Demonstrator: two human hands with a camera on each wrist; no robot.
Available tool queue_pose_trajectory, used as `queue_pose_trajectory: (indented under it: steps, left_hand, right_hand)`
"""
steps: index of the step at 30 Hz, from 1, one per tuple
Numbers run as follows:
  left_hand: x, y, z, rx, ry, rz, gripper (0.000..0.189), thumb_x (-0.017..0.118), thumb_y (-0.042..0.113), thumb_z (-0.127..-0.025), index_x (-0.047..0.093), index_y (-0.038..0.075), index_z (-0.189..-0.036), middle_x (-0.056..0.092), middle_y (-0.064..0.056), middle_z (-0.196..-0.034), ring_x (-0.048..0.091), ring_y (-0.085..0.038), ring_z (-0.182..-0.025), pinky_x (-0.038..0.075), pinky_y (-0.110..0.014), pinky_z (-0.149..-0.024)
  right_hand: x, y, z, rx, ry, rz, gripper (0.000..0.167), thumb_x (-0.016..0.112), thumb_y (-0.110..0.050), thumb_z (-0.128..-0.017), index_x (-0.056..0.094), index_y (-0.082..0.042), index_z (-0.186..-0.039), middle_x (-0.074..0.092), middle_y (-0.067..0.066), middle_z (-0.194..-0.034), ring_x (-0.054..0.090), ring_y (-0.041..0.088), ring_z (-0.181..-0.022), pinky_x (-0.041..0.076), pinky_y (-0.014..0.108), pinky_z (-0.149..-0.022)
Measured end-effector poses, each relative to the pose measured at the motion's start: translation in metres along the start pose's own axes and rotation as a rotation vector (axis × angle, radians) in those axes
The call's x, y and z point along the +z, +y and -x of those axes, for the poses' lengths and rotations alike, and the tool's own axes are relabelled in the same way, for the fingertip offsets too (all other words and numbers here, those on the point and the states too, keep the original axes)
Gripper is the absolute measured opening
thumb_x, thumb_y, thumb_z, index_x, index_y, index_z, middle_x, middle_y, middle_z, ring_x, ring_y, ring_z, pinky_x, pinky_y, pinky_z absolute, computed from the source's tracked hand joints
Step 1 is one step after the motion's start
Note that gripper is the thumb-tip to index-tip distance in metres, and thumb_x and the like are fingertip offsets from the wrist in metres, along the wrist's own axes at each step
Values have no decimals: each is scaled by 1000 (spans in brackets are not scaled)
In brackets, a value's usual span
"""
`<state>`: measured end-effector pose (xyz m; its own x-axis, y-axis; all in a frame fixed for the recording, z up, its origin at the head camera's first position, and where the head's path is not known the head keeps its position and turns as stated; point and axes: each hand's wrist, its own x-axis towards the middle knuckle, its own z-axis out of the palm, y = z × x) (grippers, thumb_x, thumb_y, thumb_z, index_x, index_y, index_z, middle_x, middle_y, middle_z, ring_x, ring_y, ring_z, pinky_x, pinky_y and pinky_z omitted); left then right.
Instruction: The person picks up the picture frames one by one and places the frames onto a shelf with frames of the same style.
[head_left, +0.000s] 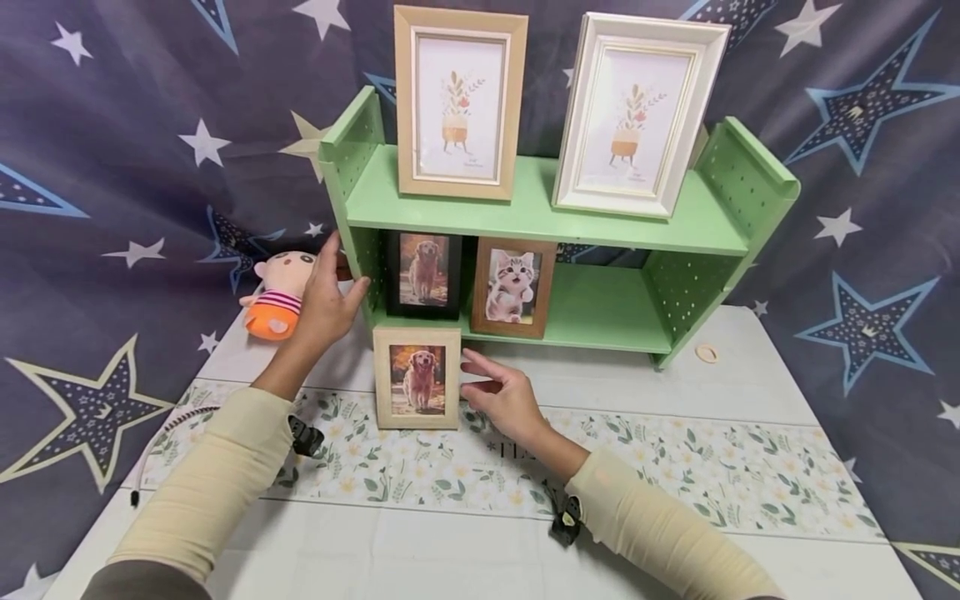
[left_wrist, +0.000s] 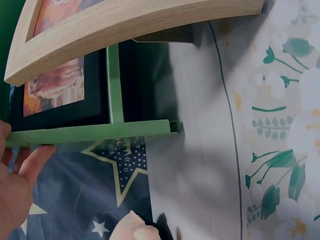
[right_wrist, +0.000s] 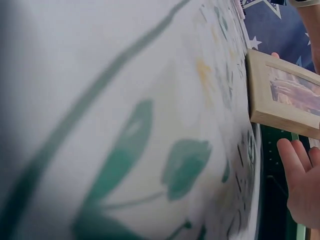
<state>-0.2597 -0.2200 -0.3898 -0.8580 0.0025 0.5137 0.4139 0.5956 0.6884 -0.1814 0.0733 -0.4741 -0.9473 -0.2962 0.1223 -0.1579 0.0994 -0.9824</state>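
Pale wood frame (head_left: pixel 417 379) between hands, before green shelf (head_left: pixel 600 296). Touching shelf side with uncurled left hand (head_left: pixel 328 296); gripping nothing with right hand (head_left: pixel 510 402), just beside frame. Best squared gently by edges.

The lower shelf (head_left: pixel 603 304) has room right of the cat frame (head_left: pixel 513 287), but the front frame (head_left: pixel 417 379) obstructs its left end.

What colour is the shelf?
The shelf is light green, best seen in the head view.
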Motion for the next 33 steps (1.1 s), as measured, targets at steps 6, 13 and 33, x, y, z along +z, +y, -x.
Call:
queue_pose_trajectory:
  steps: [6, 13, 33]
  left_hand:
    - [0, -1, 1, 10, 3, -10, 79, 63, 0, -95, 22, 8, -162, 47, -30, -136, 55, -43, -119, 48, -58, -104]
    - [0, 0, 2, -1, -1, -20, 80, 63, 0, -95, 20, 9, -162, 46, -29, -139, 55, -43, -120, 47, -59, -105]
    - [0, 0, 1, -4, 1, -24, 78, 63, 1, -95, 23, 8, -161, 47, -30, -138, 55, -43, -121, 46, -56, -107]
  right_hand:
    - [3, 5, 2, 9, 29, -28, 59, 74, -2, -91, 57, -15, -146, 72, 17, -125, 76, 29, -100, 64, 27, -70]
    - [9, 7, 3, 12, 37, -31, 60, 75, -3, -89, 59, -20, -144, 73, 19, -121, 76, 29, -99, 65, 33, -70]
    - [19, 8, -2, 25, 97, -94, 62, 72, 5, -89, 61, -22, -143, 72, 21, -117, 73, 36, -97, 65, 44, -64]
